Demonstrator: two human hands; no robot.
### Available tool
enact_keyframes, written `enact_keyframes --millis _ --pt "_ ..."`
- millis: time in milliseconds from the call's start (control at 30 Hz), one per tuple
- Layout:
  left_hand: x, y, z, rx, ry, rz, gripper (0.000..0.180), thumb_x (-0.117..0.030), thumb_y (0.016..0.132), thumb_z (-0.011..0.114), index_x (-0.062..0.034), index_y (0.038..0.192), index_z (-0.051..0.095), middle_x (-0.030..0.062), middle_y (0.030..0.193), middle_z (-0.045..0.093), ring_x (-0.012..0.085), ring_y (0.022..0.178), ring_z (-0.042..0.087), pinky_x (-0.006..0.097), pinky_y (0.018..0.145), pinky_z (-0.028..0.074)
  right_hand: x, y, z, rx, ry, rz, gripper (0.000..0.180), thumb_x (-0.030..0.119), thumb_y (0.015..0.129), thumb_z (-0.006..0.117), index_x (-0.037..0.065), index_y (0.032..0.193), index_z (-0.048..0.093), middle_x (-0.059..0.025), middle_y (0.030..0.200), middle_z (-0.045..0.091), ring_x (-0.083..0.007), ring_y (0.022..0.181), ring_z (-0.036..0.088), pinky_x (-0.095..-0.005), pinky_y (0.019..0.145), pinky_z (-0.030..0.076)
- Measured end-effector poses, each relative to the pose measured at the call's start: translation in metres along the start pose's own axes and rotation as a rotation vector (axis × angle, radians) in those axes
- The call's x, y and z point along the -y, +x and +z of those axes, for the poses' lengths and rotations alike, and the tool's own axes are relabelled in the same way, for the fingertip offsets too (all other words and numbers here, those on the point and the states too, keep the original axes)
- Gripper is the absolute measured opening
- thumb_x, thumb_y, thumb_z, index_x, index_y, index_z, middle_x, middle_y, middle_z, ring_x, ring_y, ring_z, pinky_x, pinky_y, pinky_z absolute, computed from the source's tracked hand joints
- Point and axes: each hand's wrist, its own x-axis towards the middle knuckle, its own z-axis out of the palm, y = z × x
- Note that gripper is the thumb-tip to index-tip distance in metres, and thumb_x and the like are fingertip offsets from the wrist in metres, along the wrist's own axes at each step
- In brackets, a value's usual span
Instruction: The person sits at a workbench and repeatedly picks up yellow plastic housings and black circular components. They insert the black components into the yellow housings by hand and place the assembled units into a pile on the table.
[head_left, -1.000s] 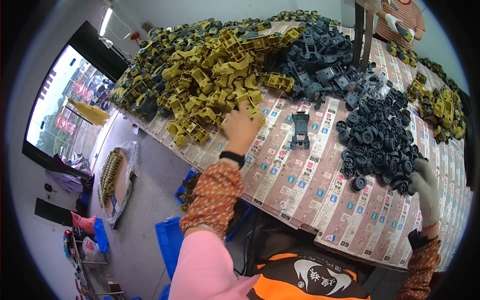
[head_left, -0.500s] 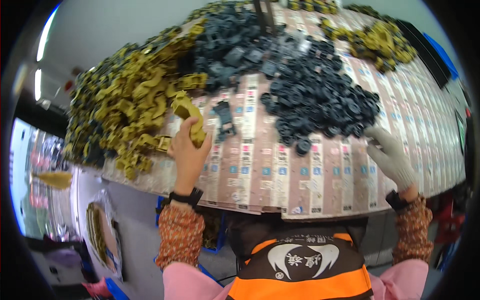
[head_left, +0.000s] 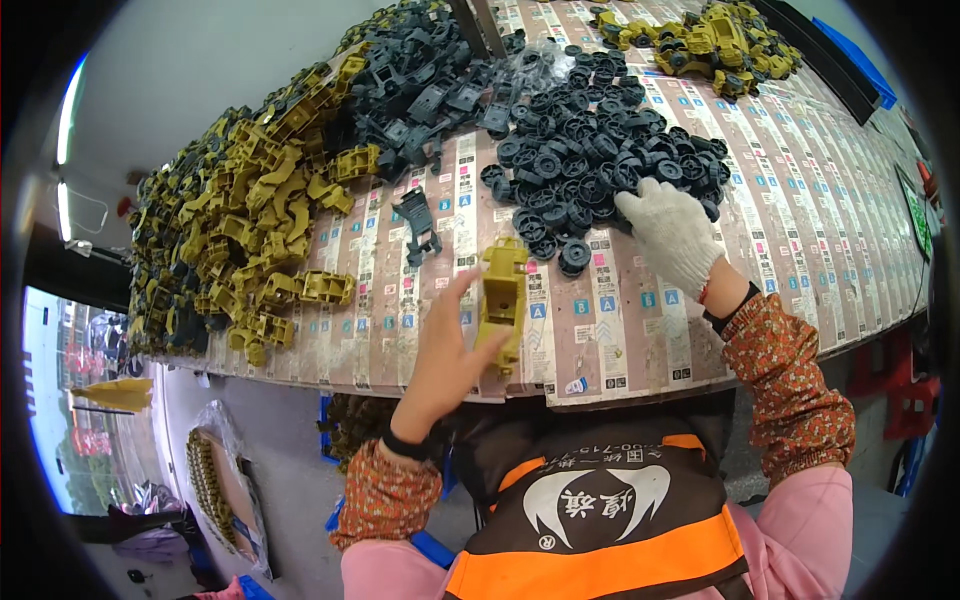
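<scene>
A yellow plastic toy vehicle body (head_left: 503, 300) with a hollow middle is held upright in my bare left hand (head_left: 450, 345), over the near part of the table. My right hand (head_left: 670, 235), in a pale knitted glove, reaches to the near right side of a heap of dark grey toy wheels (head_left: 575, 150). Its fingers are bent together against the wheels, and whatever is between the fingertips is hidden. Between the heaps, left of the wheels, a single dark grey chassis piece (head_left: 418, 225) lies by itself.
Many yellow bodies (head_left: 265, 205) are heaped at the left, next to dark grey chassis parts (head_left: 415, 100) at the back. Yellow vehicles with wheels (head_left: 735, 45) lie at the far right near a black tray (head_left: 825, 55). A dark post (head_left: 478, 25) rises at the back.
My left hand has moved right with the yellow body, away from the yellow heap. My right hand has come left and inward onto the wheels. The view has shifted slightly.
</scene>
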Motion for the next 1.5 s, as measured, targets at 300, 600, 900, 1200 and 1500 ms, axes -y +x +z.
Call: enact_keyframes --millis 300,600,900,1200,1500 --pt "0.002 0.051 0.038 0.118 -0.05 -0.247 0.087 -0.034 0.089 0.083 -0.004 0.155 0.035 0.0225 0.123 0.072 0.0334 0.111 0.072 0.041 0.094 0.055 -0.008 -0.007 0.017 -0.074 -0.095 -0.088 0.015 0.005 0.084 0.067 0.004 0.098 0.063 -0.0129 0.101 0.062 -0.0305 0.097 0.067 -0.0409 0.08 0.059" --pt "-0.029 0.005 0.038 0.127 -1.404 -0.384 0.051 -0.025 0.103 0.071 -0.01 0.146 0.048 0.0054 0.123 0.066 0.0194 0.113 0.067 0.038 0.099 0.058 0.02 -0.038 -0.02 -0.216 0.718 0.161 0.016 0.011 0.098 0.064 0.002 0.111 0.064 -0.0163 0.094 0.071 -0.0303 0.082 0.073 -0.041 0.072 0.058" --pt "-0.071 -0.022 0.077 0.104 -1.387 -0.425 0.047 -0.04 0.105 0.067 -0.0068 0.134 0.053 0.0072 0.113 0.069 0.0197 0.095 0.072 0.036 0.081 0.064 0.094 -0.083 -0.014 -0.077 1.595 0.405 0.019 0.009 0.102 0.062 0.0 0.118 0.062 -0.0108 0.101 0.07 -0.0151 0.086 0.07 -0.0308 0.074 0.058" --pt "-0.063 -0.028 0.096 0.055 -1.243 -0.292 0.054 -0.025 0.105 0.07 -0.0101 0.146 0.04 0.0057 0.126 0.062 0.0154 0.111 0.065 0.034 0.096 0.057 0.1 -0.094 -0.018 -0.106 1.471 0.398 0.026 0.005 0.101 0.062 0.002 0.127 0.062 -0.0117 0.102 0.069 -0.0175 0.088 0.07 -0.0323 0.079 0.057" --pt "-0.066 -0.029 0.102 0.004 -1.065 -0.194 0.061 -0.021 0.105 0.07 -0.0109 0.149 0.03 0.0069 0.13 0.058 0.0146 0.116 0.061 0.032 0.1 0.052 0.103 -0.102 -0.028 -0.242 1.096 0.259 0.032 0.002 0.094 0.066 0.001 0.125 0.063 -0.0203 0.099 0.071 -0.0346 0.084 0.073 -0.0404 0.074 0.057"
